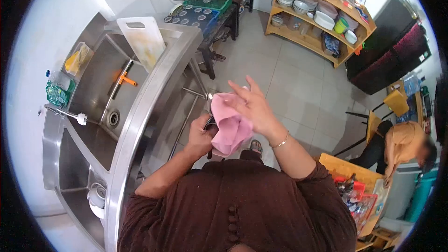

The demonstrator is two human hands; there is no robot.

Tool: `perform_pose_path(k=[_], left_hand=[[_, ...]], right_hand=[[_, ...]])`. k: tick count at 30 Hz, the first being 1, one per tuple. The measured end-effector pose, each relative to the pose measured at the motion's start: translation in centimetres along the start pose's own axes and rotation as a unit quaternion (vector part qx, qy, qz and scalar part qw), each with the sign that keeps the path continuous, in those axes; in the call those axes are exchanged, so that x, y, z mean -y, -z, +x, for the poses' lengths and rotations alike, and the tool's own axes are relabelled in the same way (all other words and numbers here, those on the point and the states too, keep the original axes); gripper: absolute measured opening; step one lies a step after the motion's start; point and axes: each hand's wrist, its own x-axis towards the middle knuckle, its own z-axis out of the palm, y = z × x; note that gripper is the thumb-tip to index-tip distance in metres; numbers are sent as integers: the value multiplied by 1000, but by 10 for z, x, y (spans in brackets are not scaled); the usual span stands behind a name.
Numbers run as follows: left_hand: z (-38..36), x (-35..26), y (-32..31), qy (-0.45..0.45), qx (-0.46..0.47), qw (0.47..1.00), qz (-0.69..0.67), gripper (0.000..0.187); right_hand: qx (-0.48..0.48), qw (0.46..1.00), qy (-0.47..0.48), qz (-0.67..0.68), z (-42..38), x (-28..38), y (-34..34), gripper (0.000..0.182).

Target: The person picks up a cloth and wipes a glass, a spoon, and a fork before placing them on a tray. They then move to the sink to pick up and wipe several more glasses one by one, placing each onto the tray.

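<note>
My left hand (pixel 200 136) is closed around a dark, shiny metal piece (pixel 211 123); its kind cannot be made out because fingers and cloth cover most of it. A pink cloth (pixel 228 130) hangs in folds between my two hands, in front of my brown shirt. Against the cloth's upper right side lies my right hand (pixel 257 112), its fingers stretched out and spread. The cloth hides part of that hand's fingertips.
At left stands a steel sink (pixel 133 126) with a white cutting board (pixel 143 42) leaning at its far end and an orange-handled squeegee (pixel 126 79) inside. Shelves of dishes (pixel 322 9) stand ahead. A person (pixel 403 144) bends beside a wooden table (pixel 333 162) at right.
</note>
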Motion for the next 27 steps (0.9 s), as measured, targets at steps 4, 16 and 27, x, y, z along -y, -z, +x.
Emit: perform_pose_path(k=[4,16,27], left_hand=[[26,-26,-25,31,6,997,-68,11],[93,-57,-84,131,-98,920,-356,13],[139,-44,-59,-68,-168,982,59,11]], right_hand=[[188,903,-290,256,42,-66,32,17],[140,618,-187,750,90,-68,56,45],[239,696,-178,654,132,-121,26,27]])
